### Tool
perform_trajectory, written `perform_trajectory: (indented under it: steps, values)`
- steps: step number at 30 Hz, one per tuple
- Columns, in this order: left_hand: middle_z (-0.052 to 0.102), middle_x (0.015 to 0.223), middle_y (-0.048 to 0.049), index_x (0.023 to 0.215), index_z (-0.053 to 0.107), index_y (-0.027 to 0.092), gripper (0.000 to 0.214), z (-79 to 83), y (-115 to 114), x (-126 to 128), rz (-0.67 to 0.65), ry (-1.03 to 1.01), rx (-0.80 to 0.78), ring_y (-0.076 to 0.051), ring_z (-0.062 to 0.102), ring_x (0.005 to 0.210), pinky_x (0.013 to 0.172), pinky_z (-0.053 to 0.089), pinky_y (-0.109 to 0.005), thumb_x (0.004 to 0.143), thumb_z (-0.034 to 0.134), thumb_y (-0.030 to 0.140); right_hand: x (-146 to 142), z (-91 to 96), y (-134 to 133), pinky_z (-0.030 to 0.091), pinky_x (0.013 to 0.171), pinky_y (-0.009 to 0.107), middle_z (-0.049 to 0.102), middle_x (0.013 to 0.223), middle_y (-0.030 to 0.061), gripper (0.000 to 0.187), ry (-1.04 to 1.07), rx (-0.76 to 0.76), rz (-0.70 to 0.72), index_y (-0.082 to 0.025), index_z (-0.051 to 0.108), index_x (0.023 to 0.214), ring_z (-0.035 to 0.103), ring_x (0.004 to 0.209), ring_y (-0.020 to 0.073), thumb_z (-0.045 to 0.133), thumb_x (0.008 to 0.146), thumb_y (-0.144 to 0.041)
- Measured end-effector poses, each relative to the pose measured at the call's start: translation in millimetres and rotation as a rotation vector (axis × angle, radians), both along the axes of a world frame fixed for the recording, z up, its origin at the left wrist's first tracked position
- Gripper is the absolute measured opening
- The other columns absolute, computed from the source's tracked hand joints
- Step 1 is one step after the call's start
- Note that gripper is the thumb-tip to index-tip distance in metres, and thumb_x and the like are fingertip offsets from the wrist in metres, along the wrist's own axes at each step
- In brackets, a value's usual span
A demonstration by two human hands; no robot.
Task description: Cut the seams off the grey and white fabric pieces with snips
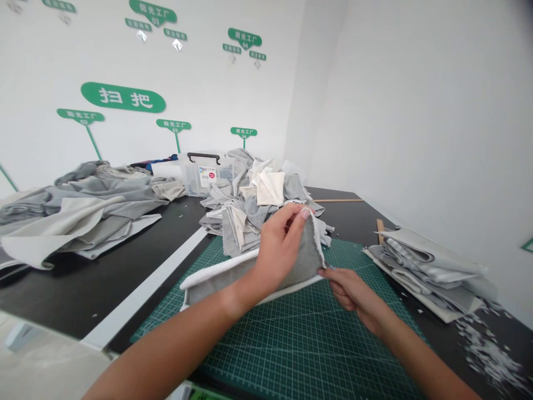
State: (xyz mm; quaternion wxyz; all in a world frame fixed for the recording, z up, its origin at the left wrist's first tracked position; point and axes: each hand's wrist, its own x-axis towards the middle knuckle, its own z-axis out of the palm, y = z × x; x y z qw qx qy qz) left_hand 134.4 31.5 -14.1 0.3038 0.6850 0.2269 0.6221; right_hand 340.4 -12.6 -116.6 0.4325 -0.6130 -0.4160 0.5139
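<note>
A grey cloth point(233, 273) with white fuzzy edges is held up above the green cutting mat point(325, 333), its folded length stretching to the left. My left hand point(280, 241) grips its upper edge, with the thumb and fingers pinched together near the top corner. My right hand point(353, 291) is closed at the cloth's lower right corner, against the white edge. A thin greyish sliver shows at the right fingertips; it is too small to tell what it is.
Behind the mat is a heap of grey and cream cloths point(270, 189) beside a clear plastic box point(187, 176) with a dark handle. More grey fabric point(91, 216) lies on the left. On the right, a folded cloth stack point(428, 266) is near scattered white scraps point(491, 347).
</note>
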Motion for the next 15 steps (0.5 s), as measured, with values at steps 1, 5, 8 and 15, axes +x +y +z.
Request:
perform_trajectory:
  steps: [1,5,8,15]
  values:
    - [0.067,0.088,-0.0016,0.100,0.069,0.021,0.028,1.8,-2,1,-0.003,-0.018,0.001,-0.014,0.056,0.078,0.071,0.043,-0.026,0.103,0.045,0.034,-1,0.2,0,0.006,0.039,0.024,0.020,0.049,-0.0113,0.049,0.068,-0.015,-0.007,-0.023,0.032,0.064,0.011,0.041,0.0055,0.070,0.082,-0.049]
    - [0.068,0.091,-0.0019,0.102,0.070,0.022,0.027,9.5,-11,1,0.000,-0.089,0.013,-0.014,0.059,0.083,0.075,0.046,-0.027,0.104,0.044,0.030,-3,1.3,2,0.006,0.039,0.023,0.020,0.049,-0.0117,0.044,0.269,-0.042,-0.013,-0.023,0.033,0.066,0.009,0.041,0.0047,0.070,0.082,-0.041]
    - [0.068,0.092,-0.0025,0.104,0.070,0.022,0.028,17.2,-18,-2,0.003,-0.111,0.024,-0.014,0.060,0.084,0.075,0.048,-0.027,0.104,0.043,0.030,-6,8.2,3,0.006,0.039,0.023,0.022,0.049,-0.0107,0.044,0.163,0.069,-0.065,-0.023,0.032,0.063,0.013,0.040,0.0042,0.067,0.085,-0.039]
    - [0.068,0.090,-0.0020,0.103,0.069,0.023,0.024,43.7,-25,-26,0.108,-0.145,0.090,-0.016,0.061,0.083,0.073,0.049,-0.028,0.102,0.048,0.035,0,69.4,-15,0.011,0.041,0.025,0.020,0.055,-0.0090,0.044,0.122,0.437,-0.193,-0.022,0.033,0.065,0.014,0.045,0.0062,0.062,0.094,-0.039]
